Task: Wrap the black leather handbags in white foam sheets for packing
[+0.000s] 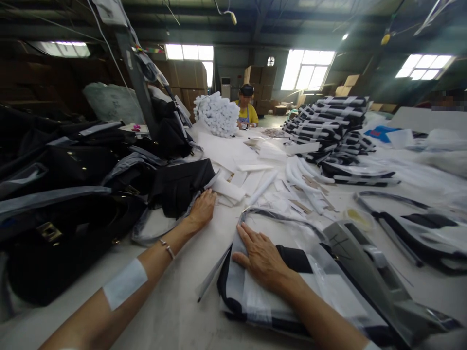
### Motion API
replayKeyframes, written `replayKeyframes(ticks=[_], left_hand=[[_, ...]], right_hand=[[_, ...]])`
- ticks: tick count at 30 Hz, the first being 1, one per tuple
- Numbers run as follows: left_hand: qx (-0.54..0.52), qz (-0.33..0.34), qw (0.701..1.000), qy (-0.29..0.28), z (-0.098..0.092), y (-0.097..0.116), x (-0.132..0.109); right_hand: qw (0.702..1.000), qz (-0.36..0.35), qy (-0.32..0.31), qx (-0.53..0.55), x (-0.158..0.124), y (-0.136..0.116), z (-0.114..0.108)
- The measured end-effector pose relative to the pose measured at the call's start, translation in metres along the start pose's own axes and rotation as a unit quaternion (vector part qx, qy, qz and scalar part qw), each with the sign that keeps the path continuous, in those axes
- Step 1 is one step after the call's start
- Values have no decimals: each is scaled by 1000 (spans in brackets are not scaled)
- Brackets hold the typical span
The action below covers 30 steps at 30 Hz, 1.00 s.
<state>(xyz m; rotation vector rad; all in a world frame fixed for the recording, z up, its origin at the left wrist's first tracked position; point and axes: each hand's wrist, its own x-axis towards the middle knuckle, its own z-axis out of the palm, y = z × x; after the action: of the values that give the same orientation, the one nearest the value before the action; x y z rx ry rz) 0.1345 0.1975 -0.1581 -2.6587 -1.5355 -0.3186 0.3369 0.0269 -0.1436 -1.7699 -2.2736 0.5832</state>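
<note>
My right hand (260, 253) lies flat, fingers stretched out, on a black handbag (251, 311) covered in white and clear wrapping. The bag's wrapped handle (280, 212) arches just beyond my fingertips. My left hand (202, 210) reaches forward with its fingers extended beside another black bag (182, 182). Its fingertips are at that bag's wrapped strap and the white sheets (229, 189); whether they touch either I cannot tell. The left thumb is hidden. Right of the wrapped bag stands a grey plastic device (379, 277) with dark marks, perhaps a tape dispenser.
Unwrapped black bags (73, 238) crowd the left side. White foam tubes (219, 114) are piled at the back, and wrapped bags (328, 124) are stacked at the back right. Another wrapped bag (419, 228) lies far right. A person in yellow (250, 114) is across the table.
</note>
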Motion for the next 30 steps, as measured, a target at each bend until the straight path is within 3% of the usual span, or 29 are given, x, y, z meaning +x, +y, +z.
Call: replayKeyframes(ticks=[6,10,17,26,30], left_hand=[[29,30,999,-2,-29,-58,38],[36,76,996,-34,-41,-70,53],[35,125,986,-110,-12,-30,55],[20,50,989,-136,4,8,85],[-13,4,988,-151,4,16,79]], right_hand=[[1000,10,6,-2,0,0,0],[1000,5,18,8,1,1,2],[1000,3,26,15,2,4,5],[1000,-5,18,12,2,4,1],[1000,-6,19,11,2,4,0]])
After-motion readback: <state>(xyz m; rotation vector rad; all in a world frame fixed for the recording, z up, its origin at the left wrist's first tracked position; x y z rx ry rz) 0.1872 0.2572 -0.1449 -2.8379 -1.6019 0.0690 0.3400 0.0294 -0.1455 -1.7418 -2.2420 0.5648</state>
